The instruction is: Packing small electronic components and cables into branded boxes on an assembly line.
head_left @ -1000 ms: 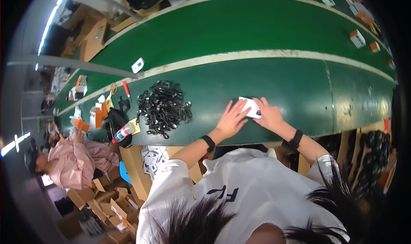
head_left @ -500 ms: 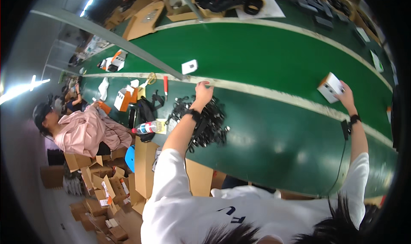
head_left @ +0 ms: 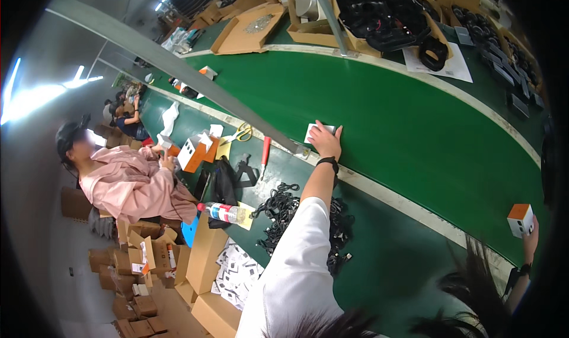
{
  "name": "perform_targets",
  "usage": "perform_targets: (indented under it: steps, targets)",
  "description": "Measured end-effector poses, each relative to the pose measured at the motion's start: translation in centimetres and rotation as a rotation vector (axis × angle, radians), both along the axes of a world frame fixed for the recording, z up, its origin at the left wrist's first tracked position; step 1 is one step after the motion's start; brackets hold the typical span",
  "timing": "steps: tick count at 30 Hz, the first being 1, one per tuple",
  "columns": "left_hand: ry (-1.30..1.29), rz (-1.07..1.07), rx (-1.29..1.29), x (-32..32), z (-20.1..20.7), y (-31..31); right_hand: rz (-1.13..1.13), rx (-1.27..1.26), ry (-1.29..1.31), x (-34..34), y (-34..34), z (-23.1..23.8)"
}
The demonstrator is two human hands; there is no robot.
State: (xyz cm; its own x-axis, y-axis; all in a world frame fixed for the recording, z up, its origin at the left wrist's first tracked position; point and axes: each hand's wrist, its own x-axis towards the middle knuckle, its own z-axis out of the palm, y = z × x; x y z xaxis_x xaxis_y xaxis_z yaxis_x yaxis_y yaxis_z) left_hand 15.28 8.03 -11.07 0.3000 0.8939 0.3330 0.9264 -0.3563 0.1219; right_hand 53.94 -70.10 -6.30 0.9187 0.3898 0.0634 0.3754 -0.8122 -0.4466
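My left hand [head_left: 324, 142] reaches over the near rail onto the green belt. Its fingers are bent over a small white box [head_left: 312, 129], whose edges show on both sides; the palm hides the rest. Far to the right, my right hand [head_left: 533, 237] grips the side of an orange and white box [head_left: 521, 220] with dark round holes in its white face. Most of those fingers are behind the box. Below my left forearm, a heap of black coiled cables [head_left: 278, 210] lies on the green table.
A metal post [head_left: 178, 68] slants across the left. Nearby are a red-handled tool [head_left: 265, 154], yellow scissors [head_left: 240, 132], a plastic bottle [head_left: 225, 212] and an open carton of printed papers [head_left: 207, 252]. A person in pink [head_left: 127, 181] works at left. Cartons of black parts [head_left: 382, 15] stand beyond the belt.
My left hand has moved from above the cables out over the belt and onto the small white box. My view has turned, and the right hand, still holding its box, appears further right and lower.
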Motion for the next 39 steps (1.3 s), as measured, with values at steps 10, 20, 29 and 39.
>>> perform_targets:
  steps: [10, 20, 29, 39]
  targets:
    - [-0.239, -0.334, -0.304, -2.2, 6.2, -2.1, 0.019, -0.044, -0.149, -4.0, -3.7, 1.4]
    - [-0.464, -0.413, -0.415, -26.2, 19.5, -14.7, -0.016, 0.254, 0.473, -29.3, 5.9, 7.3]
    - [-0.417, 0.233, -0.318, -54.3, 9.6, -18.3, 0.160, 0.341, 0.630, -41.7, 8.0, 6.7]
    - [-0.206, 0.531, -0.589, -60.8, 1.1, -29.8, 0.226, 0.409, 1.114, -47.3, 13.2, 4.8]
